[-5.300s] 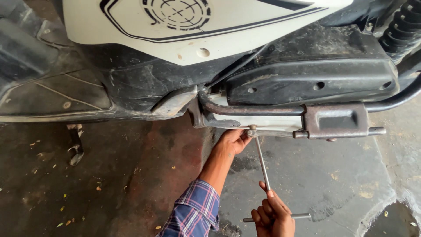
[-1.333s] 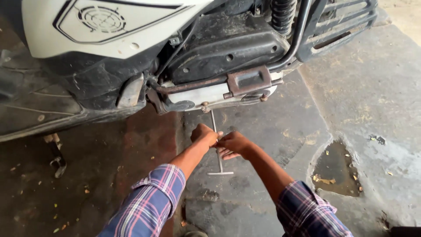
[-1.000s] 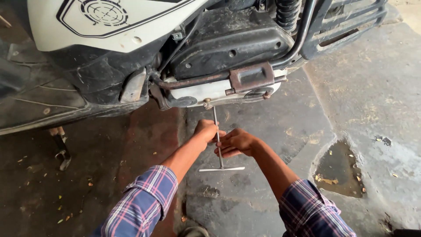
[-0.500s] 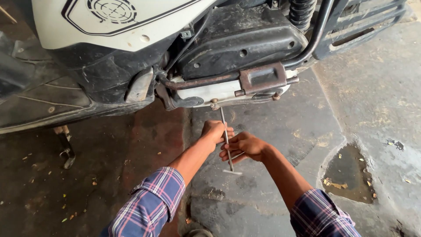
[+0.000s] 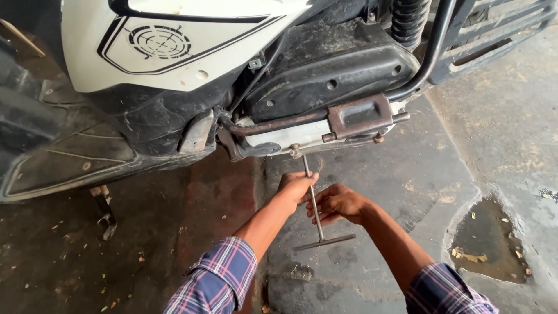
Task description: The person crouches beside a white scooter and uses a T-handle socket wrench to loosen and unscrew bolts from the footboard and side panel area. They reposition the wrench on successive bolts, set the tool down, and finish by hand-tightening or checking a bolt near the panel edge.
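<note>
A person crouched beside a scooter (image 5: 192, 52) on a stained concrete floor (image 5: 407, 186), seen from above through a head camera. Both hands worked a long metal T-handle wrench (image 5: 314, 203). Its thin shaft ran steeply up and slightly left, away from the person, from a short crossbar near the floor to a bolt (image 5: 296, 152) under the scooter's dark engine cover (image 5: 325, 64). The crossbar lay free, below and nearer the person than either hand. The left hand (image 5: 296, 186) sat higher on the shaft, closer to the bolt, fingers curled around the shaft from the left. The right hand (image 5: 337, 203) sat just lower, touching the shaft from the right with fingers loosely bent; whether it gripped fully or only pinched could not be told. A rusty folded footrest (image 5: 357, 116) hung just right of the bolt. Plaid sleeves (image 5: 218, 282) covered both forearms. A dark puddle (image 5: 488, 244) lay well to the right
</note>
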